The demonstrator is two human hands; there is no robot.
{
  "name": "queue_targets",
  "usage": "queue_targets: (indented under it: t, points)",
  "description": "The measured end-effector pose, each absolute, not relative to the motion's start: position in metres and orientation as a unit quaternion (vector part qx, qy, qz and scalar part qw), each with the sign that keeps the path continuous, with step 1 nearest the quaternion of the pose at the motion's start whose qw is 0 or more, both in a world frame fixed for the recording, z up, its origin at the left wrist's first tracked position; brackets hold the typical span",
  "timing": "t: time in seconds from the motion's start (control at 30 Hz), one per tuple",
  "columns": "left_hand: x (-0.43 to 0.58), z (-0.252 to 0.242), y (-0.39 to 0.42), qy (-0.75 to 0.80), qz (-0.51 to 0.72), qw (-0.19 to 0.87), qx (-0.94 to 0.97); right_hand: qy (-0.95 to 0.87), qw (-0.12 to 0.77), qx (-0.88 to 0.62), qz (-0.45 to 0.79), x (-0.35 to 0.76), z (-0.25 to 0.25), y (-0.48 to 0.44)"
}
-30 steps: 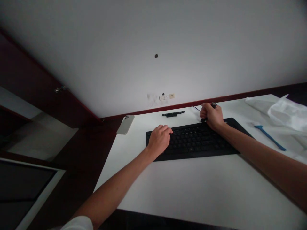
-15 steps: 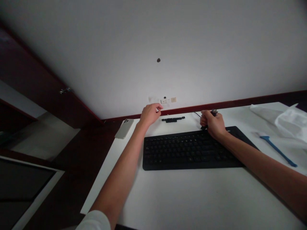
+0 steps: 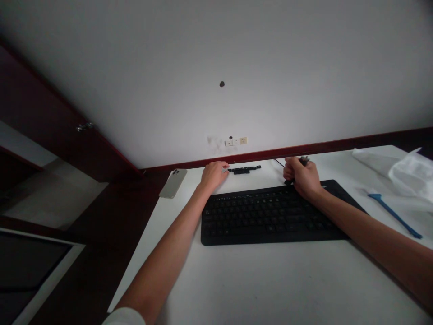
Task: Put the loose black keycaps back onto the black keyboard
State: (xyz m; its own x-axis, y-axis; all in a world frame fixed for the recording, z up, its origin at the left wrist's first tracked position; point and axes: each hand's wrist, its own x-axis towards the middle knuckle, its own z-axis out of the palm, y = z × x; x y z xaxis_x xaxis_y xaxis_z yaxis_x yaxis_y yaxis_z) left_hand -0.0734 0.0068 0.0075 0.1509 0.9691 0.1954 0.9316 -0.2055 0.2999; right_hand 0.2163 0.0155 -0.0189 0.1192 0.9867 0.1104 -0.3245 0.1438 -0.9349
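Observation:
A black keyboard lies on the white table. Behind its far edge sits a short row of loose black keycaps. My left hand rests on the table just left of that row, fingers curled and pinched together near the row's end; what they hold, if anything, is too small to see. My right hand is closed around a small dark tool at the keyboard's far right edge, with a thin black cable running off behind it.
A pale phone lies face down at the table's left corner. A blue plastic pry tool and a white plastic sheet lie at the right. Wall sockets sit above the red skirting. Dark cabinets stand at the left.
My left hand left the keyboard's left keys, rose toward the wall, then came down on the table beside the keycap row. My right hand stayed put.

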Motion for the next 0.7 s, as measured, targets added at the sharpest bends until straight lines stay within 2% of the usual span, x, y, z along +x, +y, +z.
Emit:
queue_targets:
  t: [0.37, 0.7]
  points:
    - [-0.071, 0.002, 0.014, 0.622, 0.174, 0.070, 0.760, -0.435, 0.627, -0.414, 0.496, 0.216, -0.019, 0.015]
    - [-0.058, 0.081, -0.020, 0.566, 0.171, 0.148, 0.792, -0.421, 0.626, -0.411, 0.512, 0.212, -0.007, 0.008]
